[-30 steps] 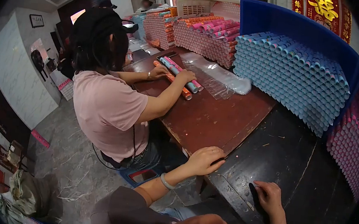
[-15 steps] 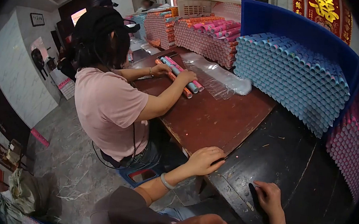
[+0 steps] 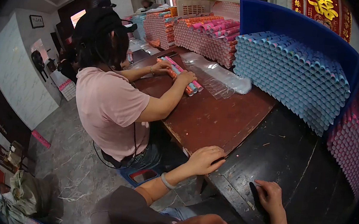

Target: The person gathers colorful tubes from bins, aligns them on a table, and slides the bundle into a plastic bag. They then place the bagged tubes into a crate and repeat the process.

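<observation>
My left hand (image 3: 206,160) rests on the near corner of the red-brown tabletop (image 3: 213,124), where it meets the black table (image 3: 286,165). Its fingers lie loosely bent over the surface, with no object visible in them. On the black table, my right hand (image 3: 270,196) lies with the index finger reaching out and the other fingers partly curled; nothing shows in its grasp. Across the red-brown top, a co-worker in a pink shirt has both hands on a few patterned tubes (image 3: 197,86), in orange, blue and pink, lying side by side.
Clear plastic bags (image 3: 221,77) lie beyond the co-worker's hands. A blue bin (image 3: 300,26) on its side holds stacked blue tubes (image 3: 290,79). Pink tubes (image 3: 349,141) are stacked at the right, and pink and orange tubes (image 3: 208,37) behind. A blue stool (image 3: 138,176) is under the co-worker.
The co-worker's tubes are closer together, the orange one now against the blue. My own two hands have stayed in place.
</observation>
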